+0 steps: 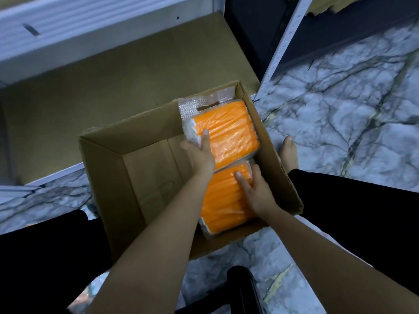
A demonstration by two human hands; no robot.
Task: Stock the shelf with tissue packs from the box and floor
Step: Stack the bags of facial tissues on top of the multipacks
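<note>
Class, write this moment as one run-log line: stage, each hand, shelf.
stage: picking from box | left hand: gripping far tissue pack | right hand: flat on near tissue pack | shelf: no packs visible

A marbled grey-white floor (353, 114) with dark veins and a few yellowish streaks fills the right side and lower edges of the view. A bare foot (288, 152) rests on it at right. Black trouser legs (353, 200) spread to both sides, and a dark rounded object (240, 279) sits blurred at the bottom centre.

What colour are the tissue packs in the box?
Orange, with white ends, in clear wrap: tissue packs seen from the head view.
</note>
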